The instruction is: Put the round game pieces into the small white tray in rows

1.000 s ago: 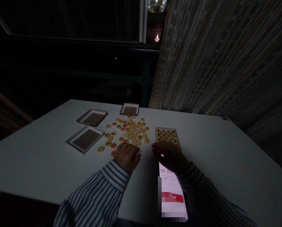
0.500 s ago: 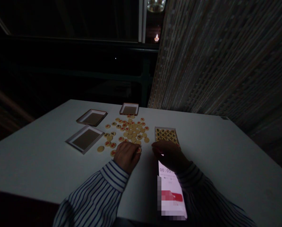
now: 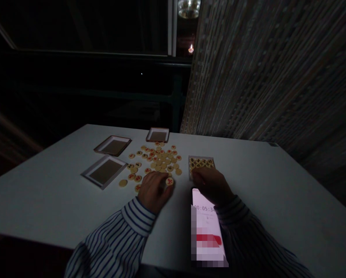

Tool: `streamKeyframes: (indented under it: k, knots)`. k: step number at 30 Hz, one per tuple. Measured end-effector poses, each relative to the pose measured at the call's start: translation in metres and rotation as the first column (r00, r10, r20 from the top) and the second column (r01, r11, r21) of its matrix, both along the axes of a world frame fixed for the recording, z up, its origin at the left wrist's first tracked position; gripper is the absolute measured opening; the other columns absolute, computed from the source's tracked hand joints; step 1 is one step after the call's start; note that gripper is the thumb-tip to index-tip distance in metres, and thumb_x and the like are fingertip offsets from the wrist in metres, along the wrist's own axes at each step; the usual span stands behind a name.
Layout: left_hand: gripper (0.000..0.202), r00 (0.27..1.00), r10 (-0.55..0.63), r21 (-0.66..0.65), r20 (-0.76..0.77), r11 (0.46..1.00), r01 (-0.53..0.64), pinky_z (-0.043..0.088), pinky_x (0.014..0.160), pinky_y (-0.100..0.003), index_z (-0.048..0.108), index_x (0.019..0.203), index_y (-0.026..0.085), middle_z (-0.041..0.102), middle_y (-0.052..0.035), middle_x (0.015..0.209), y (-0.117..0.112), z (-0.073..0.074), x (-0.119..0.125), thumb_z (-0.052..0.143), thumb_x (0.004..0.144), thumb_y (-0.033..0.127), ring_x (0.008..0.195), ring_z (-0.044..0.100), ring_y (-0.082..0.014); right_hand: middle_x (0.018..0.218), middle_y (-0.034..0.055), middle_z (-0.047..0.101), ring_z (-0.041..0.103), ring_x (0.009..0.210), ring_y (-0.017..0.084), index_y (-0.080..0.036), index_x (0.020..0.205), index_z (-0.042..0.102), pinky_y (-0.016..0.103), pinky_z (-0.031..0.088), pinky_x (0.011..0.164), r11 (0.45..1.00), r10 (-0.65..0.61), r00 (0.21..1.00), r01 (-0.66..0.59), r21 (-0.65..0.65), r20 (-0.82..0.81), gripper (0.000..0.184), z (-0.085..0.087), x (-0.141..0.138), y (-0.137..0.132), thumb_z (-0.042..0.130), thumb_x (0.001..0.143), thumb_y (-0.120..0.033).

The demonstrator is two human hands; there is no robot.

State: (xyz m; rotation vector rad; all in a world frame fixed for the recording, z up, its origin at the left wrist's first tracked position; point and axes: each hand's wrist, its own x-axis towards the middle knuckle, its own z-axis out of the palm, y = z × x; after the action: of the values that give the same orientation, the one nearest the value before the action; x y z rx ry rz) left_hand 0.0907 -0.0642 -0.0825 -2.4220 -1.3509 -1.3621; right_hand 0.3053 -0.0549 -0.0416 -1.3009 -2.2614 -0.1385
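Note:
My left hand (image 3: pixel 153 192) is closed in a pinch on a Chinese chess piece (image 3: pixel 169 181), whose red-marked face shows between thumb and fingertips. Behind it lies a loose spread of round Chinese chess pieces (image 3: pixel 161 158), some face down, others with red or black characters. My right hand (image 3: pixel 212 186) hangs over the near part of a shallow box (image 3: pixel 190 159). Rows of black-marked pieces (image 3: pixel 203 161) fill the far part of that box. The right fingers are curled down, and what they hold, if anything, is hidden.
Under my right wrist a phone (image 3: pixel 205 216) with a lit timer screen lies on the white table (image 3: pixel 248 193). Three shallow box parts (image 3: pixel 104 170) lie at the left and back. A string curtain (image 3: pixel 248 69) hangs beyond the right side.
My right hand has shifted slightly, with its fingers now drawn in over the box. The piece in my left hand shows more of its red-marked face. The view has shifted a little.

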Motion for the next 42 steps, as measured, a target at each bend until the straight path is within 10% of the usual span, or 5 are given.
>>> streamKeyframes:
  k: [14, 26, 42]
  knots:
    - [0.027, 0.997, -0.05, 0.014, -0.059, 0.999, 0.051, 0.045, 0.082, -0.038, 0.052, 0.1, 0.016, 0.062, -0.0079, 0.092, 0.009, 0.028, 0.03, 0.056, 0.074, 0.023, 0.09, 0.056, -0.0208, 0.072, 0.0053, 0.068, 0.06, 0.06, 0.015, -0.016, 0.085, 0.064, 0.026, 0.044, 0.06, 0.974, -0.144, 0.955, 0.184, 0.135, -0.26, 0.022, -0.002, 0.025, 0.004, 0.046, 0.079, -0.025]
    - [0.03, 0.989, -0.147, -0.096, 0.021, 0.984, 0.148, 0.046, 0.082, -0.038, 0.052, 0.101, 0.017, 0.062, -0.0058, 0.092, 0.036, 0.041, 0.077, 0.058, 0.072, 0.019, 0.091, 0.056, -0.0201, 0.052, -0.0018, 0.056, 0.05, 0.045, 0.01, -0.016, 0.079, 0.063, 0.02, 0.041, 0.046, 0.985, -0.167, 0.833, 0.166, -0.05, -0.528, 0.022, 0.0, 0.039, 0.007, 0.049, 0.079, -0.033]
    - [0.027, 0.972, -0.236, -0.044, 0.013, 0.971, 0.237, 0.048, 0.079, -0.035, 0.052, 0.102, 0.016, 0.063, -0.0081, 0.093, 0.044, 0.006, 0.095, 0.056, 0.076, 0.024, 0.092, 0.056, -0.0194, 0.077, 0.0028, 0.068, 0.06, 0.065, 0.013, -0.018, 0.083, 0.066, 0.024, 0.048, 0.06, 0.948, -0.16, 0.829, -0.022, -0.317, -0.535, 0.016, -0.007, 0.041, 0.013, 0.056, 0.075, -0.027]
